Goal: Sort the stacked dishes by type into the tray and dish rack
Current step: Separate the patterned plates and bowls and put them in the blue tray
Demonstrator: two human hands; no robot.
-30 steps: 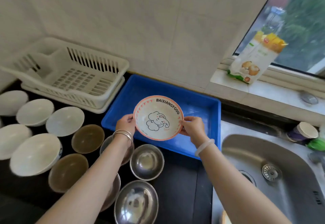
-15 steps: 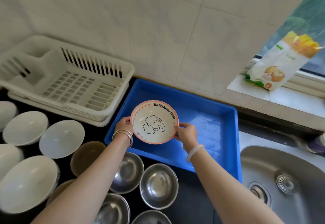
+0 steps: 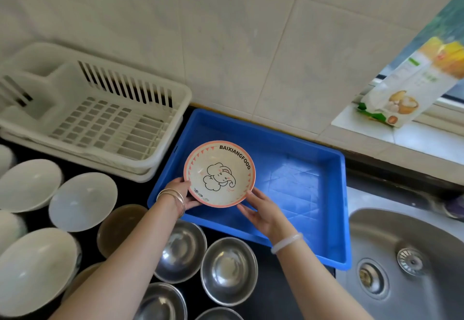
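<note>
A small pink-rimmed plate (image 3: pixel 219 173) with an elephant drawing and the word BAIXIANGFOOD is held low over the left part of the blue tray (image 3: pixel 301 176). My left hand (image 3: pixel 179 191) grips its left edge and my right hand (image 3: pixel 261 210) holds its lower right edge. The white dish rack (image 3: pixel 95 119) stands left of the tray with nothing in it. White bowls (image 3: pixel 82 201), brown bowls (image 3: pixel 119 229) and steel bowls (image 3: pixel 228 269) sit on the dark counter in front of the rack and tray.
A steel sink (image 3: pixel 406 264) lies to the right of the tray. A food packet (image 3: pixel 411 86) leans on the window sill at the upper right. The tiled wall runs right behind the rack and tray.
Both hands have carried the plate down and toward the left part of the tray. The view has shifted left, so less of the sink shows.
</note>
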